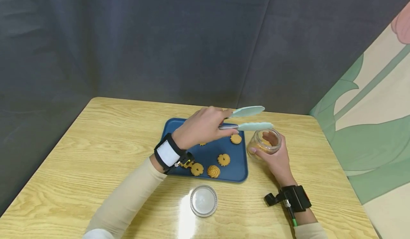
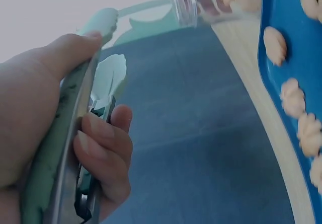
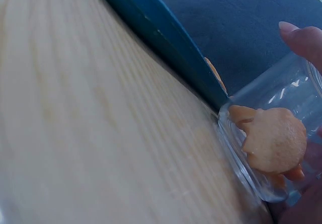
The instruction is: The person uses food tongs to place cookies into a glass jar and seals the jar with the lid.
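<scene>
My left hand (image 1: 205,125) grips metal tongs (image 2: 75,133) with pale mint tips, held over the back of the blue tray (image 1: 235,168). The tong tips (image 1: 254,126) stand apart with nothing between them, near the mouth of a clear glass jar (image 1: 253,148). Fingers and thumb of my right hand (image 1: 281,160) are wrapped around that jar at the tray's right edge. Several golden cookies (image 3: 276,141) lie at the bottom of it. On the tray are more cookies, among them a swirled one (image 1: 213,171) and a ring-shaped one (image 1: 224,159); my left forearm hides part of it.
A round clear lid or shallow dish (image 1: 203,200) lies on the wooden table (image 1: 96,153) in front of the tray. Dark cloth (image 1: 179,47) hangs along the table's back edge, and a leaf-patterned cloth (image 1: 368,125) borders the right side.
</scene>
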`<state>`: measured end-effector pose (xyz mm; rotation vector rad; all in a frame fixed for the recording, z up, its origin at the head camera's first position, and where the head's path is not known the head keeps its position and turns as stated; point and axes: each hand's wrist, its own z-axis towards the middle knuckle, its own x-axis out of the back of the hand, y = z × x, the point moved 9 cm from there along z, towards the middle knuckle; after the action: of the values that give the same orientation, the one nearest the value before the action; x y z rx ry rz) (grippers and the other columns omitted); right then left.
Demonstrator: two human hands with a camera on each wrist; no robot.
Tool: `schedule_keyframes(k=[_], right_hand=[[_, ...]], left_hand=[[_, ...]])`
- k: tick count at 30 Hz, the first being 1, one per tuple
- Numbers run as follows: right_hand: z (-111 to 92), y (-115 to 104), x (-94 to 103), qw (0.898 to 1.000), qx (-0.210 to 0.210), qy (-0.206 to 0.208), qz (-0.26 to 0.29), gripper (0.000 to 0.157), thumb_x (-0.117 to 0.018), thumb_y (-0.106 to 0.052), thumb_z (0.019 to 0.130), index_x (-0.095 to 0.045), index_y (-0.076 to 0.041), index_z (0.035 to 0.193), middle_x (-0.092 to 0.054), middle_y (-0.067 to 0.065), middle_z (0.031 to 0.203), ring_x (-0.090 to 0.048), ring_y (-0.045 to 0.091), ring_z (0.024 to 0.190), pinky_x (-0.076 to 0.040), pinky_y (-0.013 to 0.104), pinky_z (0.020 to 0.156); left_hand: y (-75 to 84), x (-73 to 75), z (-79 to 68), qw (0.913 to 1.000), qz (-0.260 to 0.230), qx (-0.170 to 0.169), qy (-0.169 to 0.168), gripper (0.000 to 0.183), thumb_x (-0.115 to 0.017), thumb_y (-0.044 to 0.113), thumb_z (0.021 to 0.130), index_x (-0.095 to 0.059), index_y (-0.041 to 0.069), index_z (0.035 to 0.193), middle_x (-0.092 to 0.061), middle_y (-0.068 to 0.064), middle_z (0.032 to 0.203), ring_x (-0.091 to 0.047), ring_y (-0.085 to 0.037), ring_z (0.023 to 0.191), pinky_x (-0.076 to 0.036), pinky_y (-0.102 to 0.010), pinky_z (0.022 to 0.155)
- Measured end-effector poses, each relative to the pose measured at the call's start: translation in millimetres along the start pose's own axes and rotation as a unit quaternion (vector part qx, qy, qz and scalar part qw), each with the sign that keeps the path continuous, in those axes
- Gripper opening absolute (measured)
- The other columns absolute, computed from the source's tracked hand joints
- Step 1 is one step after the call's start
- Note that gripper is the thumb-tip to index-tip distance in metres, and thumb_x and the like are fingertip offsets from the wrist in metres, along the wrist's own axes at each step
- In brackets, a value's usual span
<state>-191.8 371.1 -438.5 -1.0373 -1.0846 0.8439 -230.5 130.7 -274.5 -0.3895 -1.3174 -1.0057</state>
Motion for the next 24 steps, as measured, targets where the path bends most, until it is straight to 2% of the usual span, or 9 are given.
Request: schedule_keyframes(k=[3,6,11,18,24], right_hand=[[0,0,-0.2,1.0,0.001,0.002,0.003,0.088,-0.089,-0.013,0.085,-0.035,-0.02,0.155,-0.052,0.009,0.153,-0.049,0.006,0.137,-0.039,0.009,0.105],[0,0,-0.7,1.0,0.003,-0.004,-0.001,0.088,-0.089,-0.014,0.086,-0.034,-0.021,0.155,-0.051,0.008,0.153,-0.048,0.006,0.137,-0.041,0.009,0.104],[0,-1,0.6,1.0,0.002,-0.007,-0.004,0.087,-0.088,-0.016,0.087,-0.034,-0.022,0.156,-0.05,0.01,0.153,-0.047,0.008,0.138,-0.042,0.009,0.103],[-3,0,6.4,1.0,-0.005,0.004,-0.005,0.089,-0.089,-0.015,0.086,-0.035,-0.021,0.155,-0.049,0.011,0.153,-0.047,0.009,0.14,-0.041,0.008,0.103],[-5,-1,9.4,1.0,-0.007,0.007,-0.006,0.089,-0.089,-0.015,0.086,-0.035,-0.022,0.156,-0.049,0.01,0.154,-0.048,0.01,0.14,-0.041,0.009,0.103]], left_hand=[[-8.3,8.2,-10.5,0.9998,-0.008,0.003,0.015,0.052,-0.07,0.05,0.099,-0.067,0.013,0.136,-0.048,0.004,0.067,-0.047,-0.008,0.053,-0.033,-0.022,0.052],[-16.4,15.0,-22.4,0.9996,0.006,0.009,0.028,0.057,-0.071,0.053,0.098,-0.067,0.012,0.137,-0.044,0.004,0.065,-0.045,-0.008,0.054,-0.032,-0.023,0.052],[-32.0,19.8,-44.3,0.9988,0.028,0.031,0.026,0.062,-0.071,0.054,0.097,-0.065,0.01,0.14,-0.043,0.005,0.063,-0.043,-0.008,0.053,-0.031,-0.023,0.052],[-55.7,7.6,-76.8,0.9974,0.016,0.07,-0.003,0.063,-0.072,0.054,0.096,-0.067,0.007,0.138,-0.044,0.005,0.064,-0.04,-0.008,0.054,-0.03,-0.023,0.051],[-66.0,-9.2,-104.2,0.9966,0.016,0.08,-0.011,0.068,-0.073,0.057,0.094,-0.066,0.005,0.137,-0.046,0.007,0.065,-0.04,-0.005,0.056,-0.03,-0.021,0.052]])
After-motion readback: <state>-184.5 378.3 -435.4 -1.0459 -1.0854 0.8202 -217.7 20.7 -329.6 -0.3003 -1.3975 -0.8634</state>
